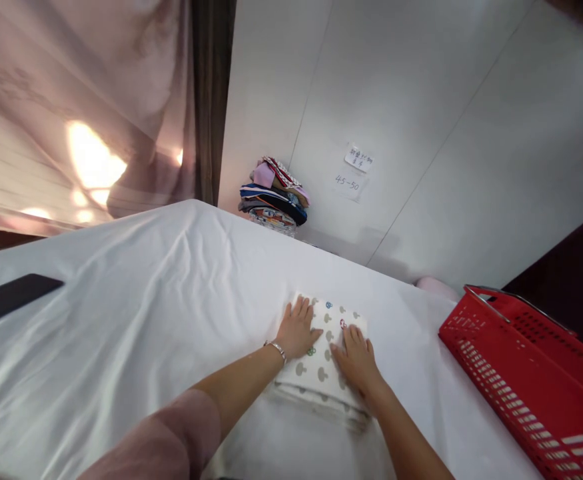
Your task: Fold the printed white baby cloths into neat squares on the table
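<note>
A folded white cloth (324,363) printed with grey, blue, red and green mushroom shapes lies on the white-covered table (136,347). My left hand (297,330) rests flat on its left side, fingers stretched toward the far edge; a bracelet circles that wrist. On the right part of the same cloth, my right hand (357,360) lies with its fingers spread. Several folded layers show along the near edge of the cloth. Neither hand grips it; both press from above.
A red plastic basket (526,360) with metal handles stands on the right. Folded clothes form a pile (274,197) against the pale wall (396,87), beside two handwritten paper notes (358,159). A dark flat object (14,297) lies at left, near a pinkish curtain (81,80).
</note>
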{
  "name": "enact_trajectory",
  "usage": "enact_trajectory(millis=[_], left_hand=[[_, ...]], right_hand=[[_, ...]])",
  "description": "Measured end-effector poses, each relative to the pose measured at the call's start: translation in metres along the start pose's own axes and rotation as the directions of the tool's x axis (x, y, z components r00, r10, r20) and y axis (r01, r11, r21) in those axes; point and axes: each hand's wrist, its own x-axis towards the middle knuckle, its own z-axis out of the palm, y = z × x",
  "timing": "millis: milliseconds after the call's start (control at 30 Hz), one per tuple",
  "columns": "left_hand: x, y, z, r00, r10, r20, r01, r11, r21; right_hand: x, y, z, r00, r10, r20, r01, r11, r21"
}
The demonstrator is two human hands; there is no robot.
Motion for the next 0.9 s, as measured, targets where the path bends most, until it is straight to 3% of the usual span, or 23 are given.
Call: enact_trajectory(millis=[100,167,300,400,500,567,633,767,900], left_hand=[[0.001,-0.001,-0.001,1.0,-0.003,-0.001,0.003,1.0,0.013],[0.001,0.0,-0.002,1.0,-0.005,0.002,0.005,1.0,0.014],[-0.001,0.0,-0.004,1.0,0.003,0.012,-0.003,1.0,-0.012],[-0.001,-0.002,-0.009,1.0,0.004,0.018,-0.003,0.996,-0.088],[0.005,-0.009,-0.018,0.985,-0.171,0.031,0.173,0.944,-0.28],[0.014,-0.015,-0.024,0.927,-0.362,0.098,0.369,0.834,-0.409],[0.024,-0.023,-0.028,0.863,-0.466,0.197,0.5,0.73,-0.465],[0.039,-0.032,-0.029,0.817,-0.474,0.328,0.576,0.652,-0.493],[0.049,-0.027,-0.033,0.822,-0.464,0.33,0.567,0.618,-0.544]], right_hand=[[0.017,-0.013,-0.016,0.989,-0.047,-0.14,0.05,0.998,0.022],[0.028,-0.018,-0.015,0.981,-0.064,-0.184,0.071,0.997,0.03],[0.036,-0.016,0.007,0.996,-0.053,-0.065,0.055,0.998,0.033],[0.036,-0.012,0.019,0.997,-0.053,-0.055,0.055,0.998,0.035],[0.035,-0.011,0.02,0.996,-0.059,-0.068,0.062,0.997,0.044],[0.035,-0.012,0.018,0.996,-0.06,-0.07,0.063,0.997,0.049],[0.035,-0.012,0.017,0.996,-0.059,-0.072,0.063,0.997,0.049],[0.034,-0.012,0.02,0.996,-0.056,-0.068,0.059,0.997,0.041],[0.036,-0.011,0.015,0.998,-0.045,-0.048,0.049,0.996,0.075]])
